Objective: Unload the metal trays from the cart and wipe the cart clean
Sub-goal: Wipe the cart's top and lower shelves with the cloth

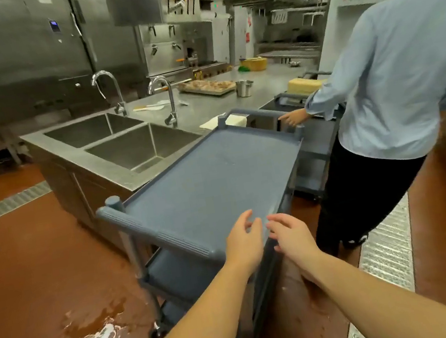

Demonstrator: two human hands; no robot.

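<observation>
A grey-blue plastic cart (pixel 212 182) stands in front of me beside the steel sink counter, its top shelf bare. My left hand (pixel 243 241) and my right hand (pixel 290 235) hover side by side over the near right corner of the top shelf, fingers relaxed, holding nothing. A folded white cloth (pixel 233 120) lies on the counter just past the cart's far end. No metal tray sits on the cart's top; a tray of baked food (pixel 207 86) rests farther back on the counter.
A person in a light blue shirt (pixel 394 77) stands to the right, a hand on a second cart (pixel 310 137). A double sink (pixel 124 140) lies to the left. The red floor holds a wet patch (pixel 102 337) and a drain grate (pixel 387 254).
</observation>
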